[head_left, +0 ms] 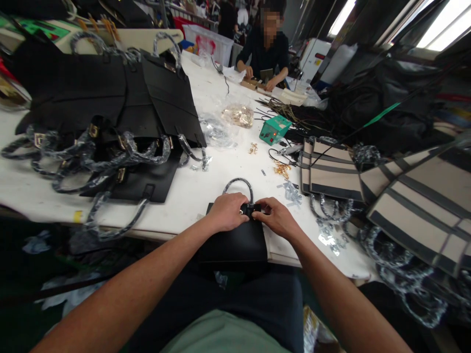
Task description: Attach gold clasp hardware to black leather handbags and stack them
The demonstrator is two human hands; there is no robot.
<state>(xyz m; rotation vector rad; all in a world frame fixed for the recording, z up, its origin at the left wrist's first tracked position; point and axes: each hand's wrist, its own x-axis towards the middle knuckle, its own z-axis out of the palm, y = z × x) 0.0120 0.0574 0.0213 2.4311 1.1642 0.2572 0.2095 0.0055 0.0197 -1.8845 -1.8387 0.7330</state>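
Note:
A black handbag piece (235,247) lies over the table's front edge, its near end above my lap. Its wrapped handle (239,180) arches up on the far side. My left hand (228,212) is closed on the piece's upper edge, fingers curled over by the handle base. My right hand (277,215) pinches the same edge just right of it, thumb and fingers close together. Between the two hands is a small dark tab (250,209); the fingers partly hide it, and any small part in them is too small to make out.
Black bag pieces with wrapped handles (147,113) are heaped on the left. Beige-lined pieces (334,171) lie at right. Beyond my hands are metal plates (292,192), gold fittings (282,169) and a green control box (274,130). A co-worker (267,54) sits across the table.

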